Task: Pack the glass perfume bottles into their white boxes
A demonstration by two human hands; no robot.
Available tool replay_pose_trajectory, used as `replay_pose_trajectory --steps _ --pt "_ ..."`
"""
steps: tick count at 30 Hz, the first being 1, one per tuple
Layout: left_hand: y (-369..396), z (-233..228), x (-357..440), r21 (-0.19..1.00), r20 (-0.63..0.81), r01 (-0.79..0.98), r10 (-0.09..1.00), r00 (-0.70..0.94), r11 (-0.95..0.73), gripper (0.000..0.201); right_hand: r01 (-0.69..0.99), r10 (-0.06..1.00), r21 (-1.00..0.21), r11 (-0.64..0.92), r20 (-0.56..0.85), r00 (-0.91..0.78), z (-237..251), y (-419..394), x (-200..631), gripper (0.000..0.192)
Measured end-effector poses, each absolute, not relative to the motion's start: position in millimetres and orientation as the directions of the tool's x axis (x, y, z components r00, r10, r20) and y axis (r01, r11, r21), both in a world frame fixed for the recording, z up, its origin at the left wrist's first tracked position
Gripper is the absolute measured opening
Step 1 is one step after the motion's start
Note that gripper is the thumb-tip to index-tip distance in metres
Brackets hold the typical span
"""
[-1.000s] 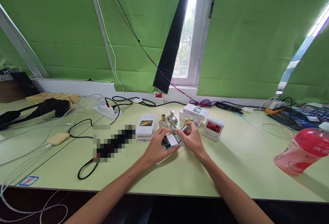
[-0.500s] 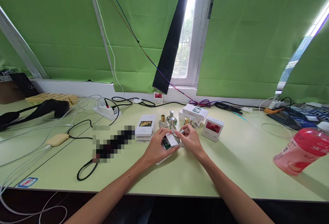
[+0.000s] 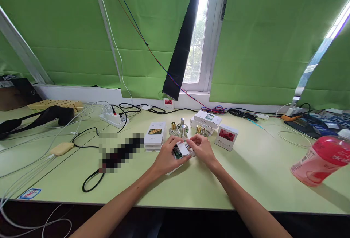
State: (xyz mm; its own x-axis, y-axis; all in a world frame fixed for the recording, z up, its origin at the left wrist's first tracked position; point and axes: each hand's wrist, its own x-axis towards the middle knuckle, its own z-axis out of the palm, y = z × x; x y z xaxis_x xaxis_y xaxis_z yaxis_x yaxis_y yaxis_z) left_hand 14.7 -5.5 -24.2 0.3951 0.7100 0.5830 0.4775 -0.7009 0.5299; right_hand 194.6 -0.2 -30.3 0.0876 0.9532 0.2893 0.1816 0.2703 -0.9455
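Observation:
My left hand (image 3: 166,157) grips a small white box with green print (image 3: 181,149), its flap open, just above the pale green table (image 3: 246,179). My right hand (image 3: 201,149) pinches a small bottle with a silver cap (image 3: 188,145) at the box's open end; most of the bottle is hidden by my fingers and the box. Behind my hands stand several small glass bottles with gold or silver caps (image 3: 182,128).
A white box with a yellow picture (image 3: 155,133) lies left of the bottles. White boxes (image 3: 207,118) and one with a red picture (image 3: 226,136) sit to the right. A pink bottle (image 3: 319,163) lies far right. Cables, a power strip (image 3: 113,117) and a black object fill the left side.
My right hand has moved left and down, bringing the silver-capped bottle from beside the box to its open end. My left hand has kept the box nearly still.

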Motion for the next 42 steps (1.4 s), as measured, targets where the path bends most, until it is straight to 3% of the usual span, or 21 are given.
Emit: replay_pose_trajectory --steps 25,36,39,42 --pt "-3.3 -26.4 12.7 0.531 0.589 0.463 0.702 0.401 -0.71 0.042 0.192 0.963 -0.944 0.27 0.266 -0.046 -30.8 0.6 196.3 0.034" --pt "-4.4 -27.6 15.0 0.5 0.689 0.413 0.639 0.342 -0.761 0.041 0.444 0.872 -0.831 0.335 0.452 0.188 -24.7 -4.6 196.7 0.036" --pt "-3.5 -30.4 15.8 0.491 0.719 0.392 0.616 0.321 -0.778 0.042 0.389 0.896 -0.871 0.299 0.397 0.199 -25.3 -2.4 197.2 0.038" --pt "-2.5 -32.9 16.7 0.492 0.734 0.375 0.606 0.307 -0.786 0.044 0.169 0.967 -0.968 0.187 0.211 0.141 -25.5 -0.2 196.6 0.041"
